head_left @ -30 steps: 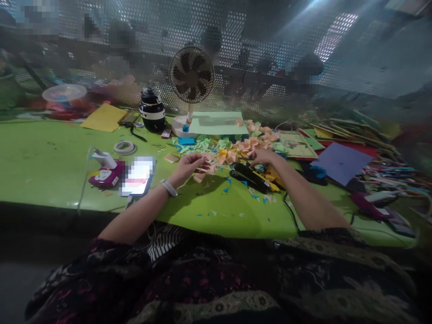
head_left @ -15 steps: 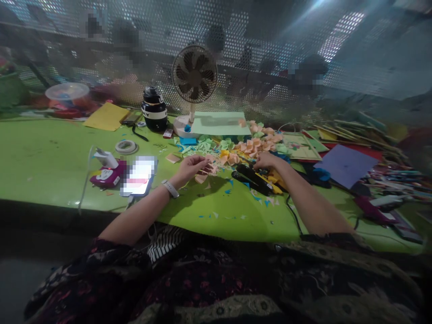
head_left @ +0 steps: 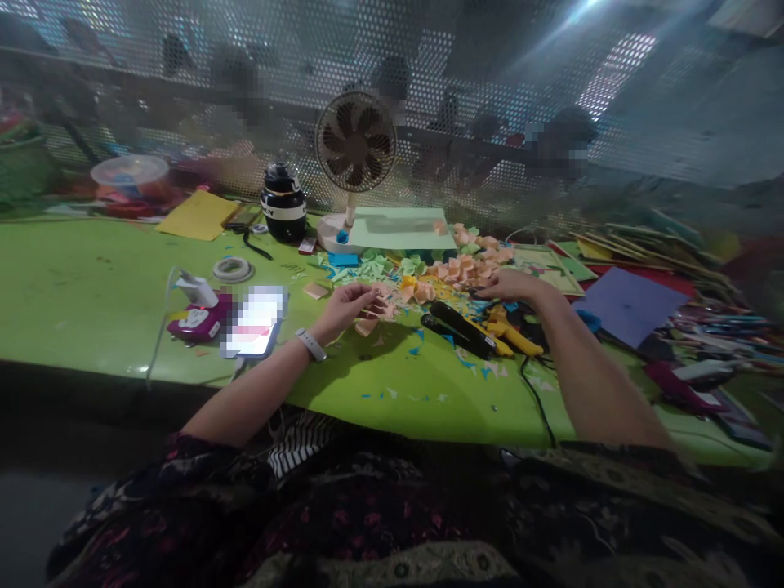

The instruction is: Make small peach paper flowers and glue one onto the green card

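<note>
My left hand (head_left: 355, 304) hovers over the front of the paper pile, thumb and forefinger pinched together. Peach paper bits (head_left: 385, 306) show at its fingertips; whether they are in the pinch or behind it is unclear. My right hand (head_left: 511, 286) is at the right side of the pile with its fingers bent down and together, a small dark thing (head_left: 476, 294) at their tips that I cannot make out. Below it lie a yellow glue gun (head_left: 513, 333) and a black long-handled tool (head_left: 462, 328). Folded peach paper pieces (head_left: 469, 265) are heaped behind.
A small fan (head_left: 356, 143) stands at the back beside pale green sheets (head_left: 404, 227). On the left are a black jug (head_left: 282, 204), a tape roll (head_left: 232, 269) and a lit phone (head_left: 256, 320). A purple sheet (head_left: 634, 304) lies right. A cord (head_left: 537, 400) crosses the front edge.
My right hand has moved right, away from the black tool, uncovering more of the yellow glue gun. My left hand stays pinched in the same place. The whole view has shifted slightly.
</note>
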`<action>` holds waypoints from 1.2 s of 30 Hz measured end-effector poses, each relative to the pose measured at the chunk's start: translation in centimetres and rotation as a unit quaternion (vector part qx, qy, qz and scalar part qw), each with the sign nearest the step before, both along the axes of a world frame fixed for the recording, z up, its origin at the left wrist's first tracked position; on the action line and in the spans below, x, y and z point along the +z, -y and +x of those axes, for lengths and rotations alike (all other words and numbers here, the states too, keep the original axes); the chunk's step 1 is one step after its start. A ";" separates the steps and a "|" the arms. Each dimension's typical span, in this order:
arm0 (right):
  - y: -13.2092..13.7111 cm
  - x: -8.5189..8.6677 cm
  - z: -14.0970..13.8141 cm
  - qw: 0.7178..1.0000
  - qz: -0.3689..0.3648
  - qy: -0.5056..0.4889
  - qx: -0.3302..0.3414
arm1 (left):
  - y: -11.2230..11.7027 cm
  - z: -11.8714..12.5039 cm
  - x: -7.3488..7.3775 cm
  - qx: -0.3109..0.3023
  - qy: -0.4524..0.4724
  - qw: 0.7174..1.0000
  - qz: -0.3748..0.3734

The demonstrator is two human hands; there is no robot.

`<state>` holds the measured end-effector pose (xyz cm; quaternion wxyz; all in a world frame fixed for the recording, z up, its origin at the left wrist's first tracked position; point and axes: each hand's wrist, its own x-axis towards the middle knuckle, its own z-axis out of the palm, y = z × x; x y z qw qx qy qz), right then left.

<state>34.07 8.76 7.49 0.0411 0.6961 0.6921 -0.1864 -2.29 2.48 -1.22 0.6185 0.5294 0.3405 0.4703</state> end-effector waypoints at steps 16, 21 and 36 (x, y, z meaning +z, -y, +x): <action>9.2 -4.3 -15.5 0.904 0.056 -0.424 0.017 | 0.9 0.3 1.0 0.069 0.080 0.994 0.003; 10.0 -4.7 -15.8 0.904 0.032 -0.426 0.034 | 1.1 0.6 1.0 0.055 0.077 0.995 0.010; 10.9 -5.2 -16.3 0.885 0.006 -0.465 0.031 | 2.0 0.7 1.3 0.001 0.044 0.999 -0.007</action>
